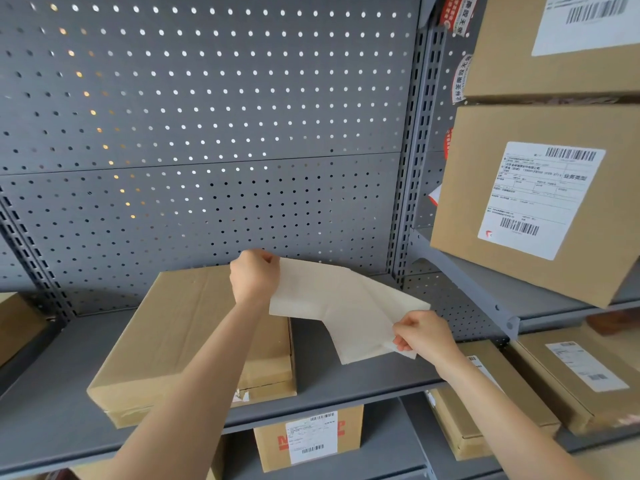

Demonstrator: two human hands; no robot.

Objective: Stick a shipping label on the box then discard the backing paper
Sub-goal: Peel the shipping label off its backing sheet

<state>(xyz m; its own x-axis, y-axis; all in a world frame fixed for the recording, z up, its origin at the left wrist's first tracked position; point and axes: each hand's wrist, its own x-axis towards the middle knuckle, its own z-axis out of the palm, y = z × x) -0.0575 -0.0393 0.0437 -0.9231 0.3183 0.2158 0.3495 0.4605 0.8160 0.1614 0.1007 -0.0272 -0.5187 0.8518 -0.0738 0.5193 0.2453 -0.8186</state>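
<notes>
Mid-peel above an unlabelled box (194, 337): left hand (254, 277) pinching the label sheet (332, 306), right hand (424, 336) gripping its corner; sticking and discarding apparently still ahead.

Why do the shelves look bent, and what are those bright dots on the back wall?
Head view: wide-angle lens bows the shelf edges and tilts the labelled box at right; light shines through the pegboard holes, warmer at left; the lower right corner is slightly blurred.

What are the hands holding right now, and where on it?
A label sheet: left hand pinches its top corner, right hand its lower corner.
</notes>
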